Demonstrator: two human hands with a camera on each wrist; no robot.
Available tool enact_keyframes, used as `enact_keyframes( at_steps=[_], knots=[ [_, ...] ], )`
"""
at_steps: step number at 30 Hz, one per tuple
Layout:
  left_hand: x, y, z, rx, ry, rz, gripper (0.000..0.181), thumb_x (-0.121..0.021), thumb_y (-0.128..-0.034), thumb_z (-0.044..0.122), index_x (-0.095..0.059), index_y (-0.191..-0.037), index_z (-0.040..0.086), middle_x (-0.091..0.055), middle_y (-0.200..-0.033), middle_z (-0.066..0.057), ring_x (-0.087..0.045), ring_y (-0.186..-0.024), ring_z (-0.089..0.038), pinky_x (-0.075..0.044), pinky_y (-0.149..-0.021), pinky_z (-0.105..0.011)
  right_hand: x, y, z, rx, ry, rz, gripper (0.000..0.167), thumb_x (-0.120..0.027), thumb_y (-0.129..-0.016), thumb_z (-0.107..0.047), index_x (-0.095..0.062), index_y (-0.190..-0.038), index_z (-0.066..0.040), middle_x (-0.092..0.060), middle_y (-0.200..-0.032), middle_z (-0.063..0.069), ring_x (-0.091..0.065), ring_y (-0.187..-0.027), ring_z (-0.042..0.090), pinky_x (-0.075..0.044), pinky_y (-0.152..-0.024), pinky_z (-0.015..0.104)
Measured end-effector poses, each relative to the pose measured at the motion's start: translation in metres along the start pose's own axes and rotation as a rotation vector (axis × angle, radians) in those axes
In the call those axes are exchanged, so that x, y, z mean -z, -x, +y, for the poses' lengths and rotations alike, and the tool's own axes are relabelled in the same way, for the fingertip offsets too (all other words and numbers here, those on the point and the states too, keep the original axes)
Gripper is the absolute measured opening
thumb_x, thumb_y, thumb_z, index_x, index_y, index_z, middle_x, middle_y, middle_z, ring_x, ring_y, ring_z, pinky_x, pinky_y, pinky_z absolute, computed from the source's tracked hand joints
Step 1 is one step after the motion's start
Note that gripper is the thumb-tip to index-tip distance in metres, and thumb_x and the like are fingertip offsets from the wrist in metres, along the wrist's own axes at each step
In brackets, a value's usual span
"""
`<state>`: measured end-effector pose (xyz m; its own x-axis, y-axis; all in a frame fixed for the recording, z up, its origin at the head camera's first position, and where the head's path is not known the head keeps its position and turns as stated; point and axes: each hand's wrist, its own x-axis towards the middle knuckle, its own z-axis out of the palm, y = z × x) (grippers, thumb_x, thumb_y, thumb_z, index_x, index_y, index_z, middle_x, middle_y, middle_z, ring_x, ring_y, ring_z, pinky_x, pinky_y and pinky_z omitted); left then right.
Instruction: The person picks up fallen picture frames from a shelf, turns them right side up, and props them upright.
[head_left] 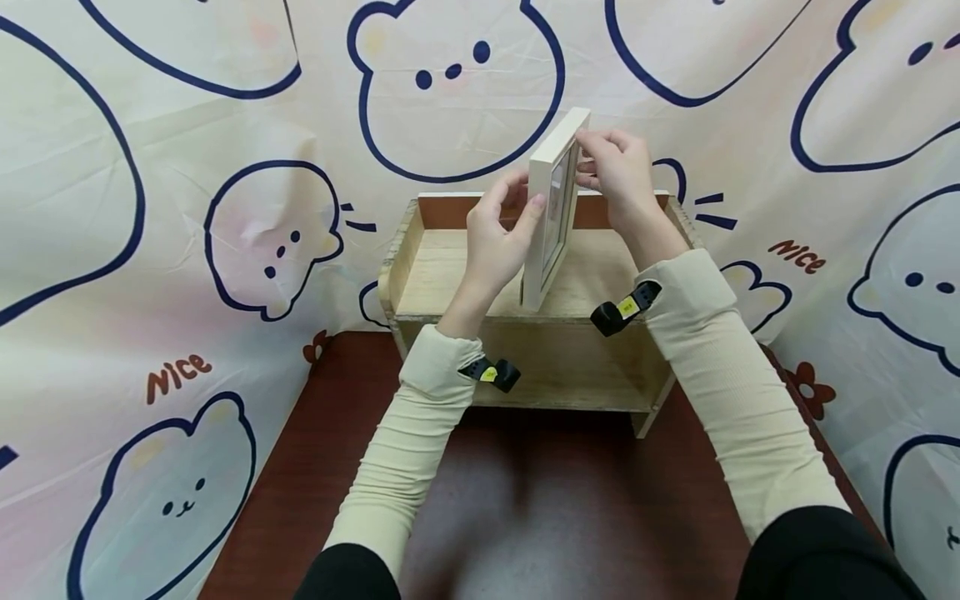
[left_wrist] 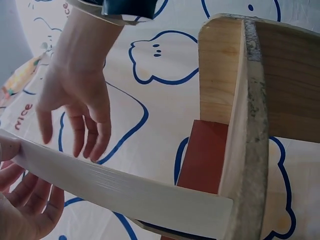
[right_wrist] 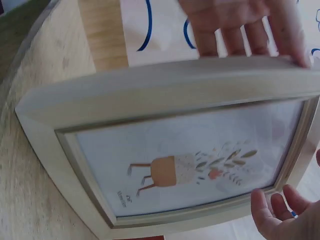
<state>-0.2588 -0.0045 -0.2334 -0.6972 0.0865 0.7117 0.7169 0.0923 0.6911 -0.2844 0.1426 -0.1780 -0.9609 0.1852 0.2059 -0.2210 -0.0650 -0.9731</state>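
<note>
Head view takes in a pale cloth backdrop (head_left: pixel 176 225) printed with navy-outlined cartoon animals, hanging behind and beside a dark reddish-brown tabletop (head_left: pixel 322 454). On that tabletop stands a light wooden two-level shelf (head_left: pixel 442 267) with raised sides and a red-brown strip along the back of its upper board. Reaching over it are two cream ribbed sleeves (head_left: pixel 405 442), with black fabric at their upper ends. Between them, a cream rectangular picture frame (head_left: pixel 537 192) stands on edge above the front part of the shelf's upper board, its front turned to the person's right; whether its lower end bears on the board is hard to tell. Behind its front lies a white print (right_wrist: pixel 172 170) of a tan-and-speckled pot on legs with leafy sprigs. The left hand (head_left: pixel 498 229) holds the frame's near side, thumb along the narrow edge and fingers behind. The right hand (head_left: pixel 622 171) is loosely spread, fingertips touching the front near the top. Each cuff carries a black wrist strap (head_left: pixel 615 314) with a yellow label.
</note>
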Motion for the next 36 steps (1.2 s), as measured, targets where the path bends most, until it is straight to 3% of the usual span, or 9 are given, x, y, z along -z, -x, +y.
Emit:
enact_keyframes(
  at_steps=[7,11,21,31,36],
  knots=[
    [0.001,0.003,-0.003,0.064,-0.014,-0.023,0.029,-0.056,-0.0897,0.009,-0.055,-0.116,-0.002,-0.06,-0.099,-0.014,-0.056,-0.087,-0.019,-0.049,-0.074,-0.025,-0.004,0.01,-0.007,-0.087,0.001,-0.101,0.034,-0.06,-0.086,-0.036,-0.059,-0.093,-0.003,-0.054,-0.09,0.01,-0.052,-0.072,0.018,-0.049,-0.065,0.026],
    [0.002,0.004,-0.004,0.087,-0.012,-0.041,0.029,-0.055,-0.09,0.01,-0.055,-0.116,-0.003,-0.06,-0.1,-0.015,-0.057,-0.089,-0.02,-0.049,-0.075,-0.026,-0.006,0.012,-0.011,-0.133,0.007,-0.132,0.034,-0.063,-0.084,-0.035,-0.056,-0.088,-0.002,-0.052,-0.086,0.009,-0.05,-0.068,0.017,-0.047,-0.059,0.023],
    [0.0,0.006,-0.006,0.1,-0.007,-0.036,0.029,-0.057,-0.0892,0.01,-0.056,-0.115,-0.002,-0.06,-0.1,-0.014,-0.057,-0.088,-0.019,-0.049,-0.074,-0.025,-0.012,0.009,-0.011,-0.17,-0.092,-0.152,0.023,-0.064,-0.084,-0.023,-0.056,-0.085,-0.001,-0.056,-0.076,0.007,-0.052,-0.064,0.017,-0.047,-0.064,0.026],
    [-0.01,0.007,-0.004,0.077,-0.022,-0.011,0.027,-0.059,-0.0874,0.007,-0.057,-0.113,-0.002,-0.06,-0.097,-0.012,-0.057,-0.083,-0.017,-0.048,-0.071,-0.024,-0.014,0.003,-0.011,-0.219,-0.13,-0.13,0.034,-0.061,-0.085,-0.023,-0.051,-0.109,-0.001,-0.054,-0.091,0.008,-0.05,-0.073,0.017,-0.045,-0.07,0.026],
    [-0.013,0.009,-0.002,0.052,-0.028,0.011,0.026,-0.059,-0.0866,0.004,-0.058,-0.111,-0.003,-0.06,-0.095,-0.013,-0.056,-0.081,-0.016,-0.048,-0.07,-0.025,-0.014,0.002,-0.012,-0.242,-0.12,-0.131,0.044,-0.06,-0.085,-0.024,-0.048,-0.12,-0.001,-0.052,-0.1,0.008,-0.05,-0.085,0.017,-0.043,-0.083,0.029]
  ],
)
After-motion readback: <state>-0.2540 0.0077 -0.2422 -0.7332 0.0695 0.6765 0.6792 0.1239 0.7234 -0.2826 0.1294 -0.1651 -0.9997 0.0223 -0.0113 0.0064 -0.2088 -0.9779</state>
